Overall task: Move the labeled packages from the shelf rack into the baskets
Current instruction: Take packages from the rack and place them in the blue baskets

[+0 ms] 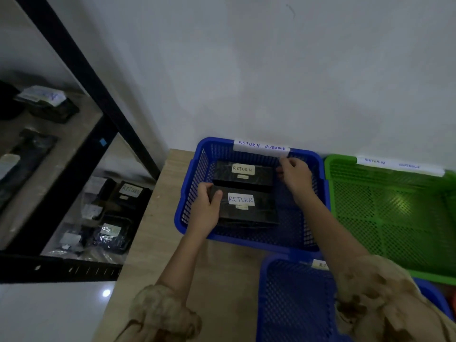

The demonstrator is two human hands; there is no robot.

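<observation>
Two black packages labelled RETURN lie inside a blue basket (187,218) that carries a tape label reading RETURN OVERDUE. My left hand (206,206) grips the left end of the near package (249,208), thumb on top. My right hand (294,178) has curled fingers at the right end of the far package (243,175); whether it holds that package I cannot tell. More labelled black packages (129,193) sit on the lower shelf of the black rack (81,174) at the left.
A green basket (394,218) with a similar tape label stands to the right, with nothing in it. A second blue basket (296,299) sits nearer to me. The baskets rest on a wooden tabletop (158,243) against a white wall. More packages (47,104) lie on the upper shelf.
</observation>
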